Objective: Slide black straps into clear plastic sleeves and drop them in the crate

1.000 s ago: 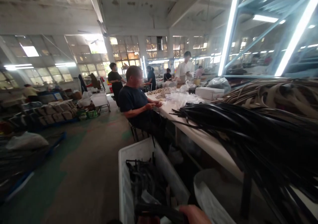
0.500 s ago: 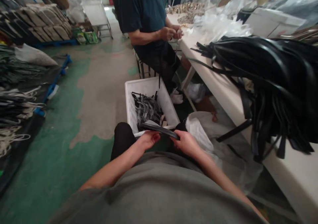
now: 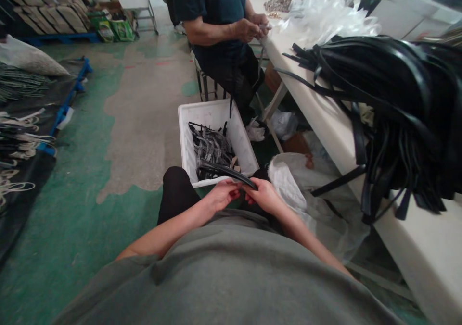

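Observation:
My left hand (image 3: pixel 221 196) and my right hand (image 3: pixel 264 196) meet over my lap, both closed on a thin black strap (image 3: pixel 225 170) that runs up and left over the edge of a white crate (image 3: pixel 186 137). The crate stands on the floor just past my knees and holds several dark straps (image 3: pixel 211 149). A big heap of black straps (image 3: pixel 390 94) lies on the white table (image 3: pixel 415 248) to my right.
A co-worker in a dark shirt (image 3: pixel 212 3) sits at the far end of the same table, hands (image 3: pixel 254 27) together. A white plastic bag (image 3: pixel 306 190) hangs under the table. Stacked goods on blue pallets (image 3: pixel 68 99) line the left floor.
The view dropped from the room to my lap. Since half a second ago my hands have drawn closer together on the strap, its free end now lifted over the crate.

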A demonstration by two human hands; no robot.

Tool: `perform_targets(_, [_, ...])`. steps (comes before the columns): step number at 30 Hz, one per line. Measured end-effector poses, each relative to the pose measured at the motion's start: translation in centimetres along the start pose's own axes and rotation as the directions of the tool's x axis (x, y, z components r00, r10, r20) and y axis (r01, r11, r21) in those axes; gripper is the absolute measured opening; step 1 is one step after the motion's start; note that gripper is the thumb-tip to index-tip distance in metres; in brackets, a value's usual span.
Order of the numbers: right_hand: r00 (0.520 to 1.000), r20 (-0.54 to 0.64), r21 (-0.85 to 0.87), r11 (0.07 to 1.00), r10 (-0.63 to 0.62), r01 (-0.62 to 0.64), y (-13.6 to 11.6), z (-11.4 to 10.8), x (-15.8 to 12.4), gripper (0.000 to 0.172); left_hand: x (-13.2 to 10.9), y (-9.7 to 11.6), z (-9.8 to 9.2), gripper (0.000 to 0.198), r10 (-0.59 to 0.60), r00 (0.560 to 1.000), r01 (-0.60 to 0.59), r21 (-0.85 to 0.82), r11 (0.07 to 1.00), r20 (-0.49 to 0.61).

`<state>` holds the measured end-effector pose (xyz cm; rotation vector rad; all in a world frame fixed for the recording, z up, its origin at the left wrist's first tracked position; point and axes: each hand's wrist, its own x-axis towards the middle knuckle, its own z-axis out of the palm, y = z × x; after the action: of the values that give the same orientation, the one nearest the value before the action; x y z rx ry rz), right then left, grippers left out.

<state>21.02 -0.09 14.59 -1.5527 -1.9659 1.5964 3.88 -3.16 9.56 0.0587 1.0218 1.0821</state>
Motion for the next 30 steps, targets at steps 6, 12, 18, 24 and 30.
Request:
perform_targets(6, [0.999, 0.032, 0.043, 0.999, 0.02, -0.022, 1.2, -2.1, -1.4, 0.017, 1.1, 3.1, -1.8, 0.026, 0.076, 0.983, -0.079, -0.016, 0.997, -0.166])
perform_targets(12, [0.997, -0.082, 0.048, 0.999, -0.005, 0.009, 0.4, -1.5, -1.7, 0.019, 0.7, 2.4, -0.3, 0.023, 0.018, 0.997, -0.018, 0.001, 1.0, -0.078])
perform_targets(18, [0.987, -0.119, 0.325, 0.935, -0.107, 0.141, -0.2, -0.7, 0.1, 0.035, -1.0, 2.0, 1.3, 0.018, -0.08, 0.995, 0.081, -0.022, 0.996, 0.052])
perform_targets(24, [0.908, -0.268, 0.235, 0.893, -0.321, 0.385, 1.3, -0.2, -0.1, 0.031, -1.8, 2.8, 0.3, 0.013, -0.173, 0.978, 0.176, -0.02, 0.984, 0.118])
perform_targets(30, [0.797, -0.195, 0.006, 0.812, -0.571, 0.584, 0.0, 0.3, -0.4, 0.02, -1.3, 1.0, 0.6, 0.007, -0.181, 0.976, 0.181, 0.004, 0.983, 0.125])
